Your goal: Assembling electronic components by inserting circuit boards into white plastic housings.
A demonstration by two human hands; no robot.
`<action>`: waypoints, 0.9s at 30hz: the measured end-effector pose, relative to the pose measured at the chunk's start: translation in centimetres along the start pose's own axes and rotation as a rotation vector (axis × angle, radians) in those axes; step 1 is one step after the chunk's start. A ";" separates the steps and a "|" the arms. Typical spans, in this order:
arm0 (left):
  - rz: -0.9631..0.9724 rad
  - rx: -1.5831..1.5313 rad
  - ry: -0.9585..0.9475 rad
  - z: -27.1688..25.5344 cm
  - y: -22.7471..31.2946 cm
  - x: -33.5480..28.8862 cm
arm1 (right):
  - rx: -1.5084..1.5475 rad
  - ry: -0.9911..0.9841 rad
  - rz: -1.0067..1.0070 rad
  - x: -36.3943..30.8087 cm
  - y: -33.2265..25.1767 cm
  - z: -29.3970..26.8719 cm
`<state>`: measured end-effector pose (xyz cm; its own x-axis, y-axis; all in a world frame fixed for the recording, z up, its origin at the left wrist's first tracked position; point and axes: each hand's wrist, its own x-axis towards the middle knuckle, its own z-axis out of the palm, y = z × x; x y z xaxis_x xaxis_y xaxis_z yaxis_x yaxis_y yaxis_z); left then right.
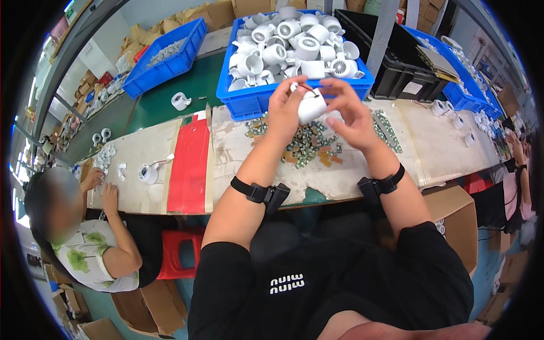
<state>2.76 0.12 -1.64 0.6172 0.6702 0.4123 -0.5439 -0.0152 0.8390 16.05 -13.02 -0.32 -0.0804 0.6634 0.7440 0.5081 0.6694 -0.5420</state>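
Observation:
My left hand [285, 110] is closed round a white plastic fan housing [311, 107], held up in front of the blue bin. Thin dark wires [306, 88] stick out at its top. My right hand [352, 113] is close beside the housing, its fingers curved and spread apart; whether a fingertip touches it, I cannot tell. Below both hands, small green circuit boards [309, 148] lie in a loose heap on the worktable, with several orange-brown pieces [324, 157] among them.
Straight ahead stands a blue bin [243, 109] heaped with white fan housings [275, 54]. A black crate [405, 85] and a metal post [381, 45] are to its right. Red tape [188, 164] crosses the table at left, where a co-worker [93, 249] sits. Another person [518, 175] works far right.

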 end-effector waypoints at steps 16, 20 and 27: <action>0.696 0.719 -0.306 1.9 3.1 -2.1 | 0.552 0.078 0.266 -0.5 0.9 -1.9; 0.736 0.705 -0.247 2.3 3.1 -1.9 | 0.575 -0.001 0.367 -0.5 0.5 -1.9; 0.506 0.513 -0.221 1.2 2.3 -1.1 | 0.653 -0.042 0.593 -0.6 1.2 -1.8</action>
<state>1.54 -1.51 0.23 0.4915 0.3256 0.8077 -0.4915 -0.6620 0.5659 18.24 -13.21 -0.73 0.0029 0.9653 0.2612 -0.1137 0.2599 -0.9589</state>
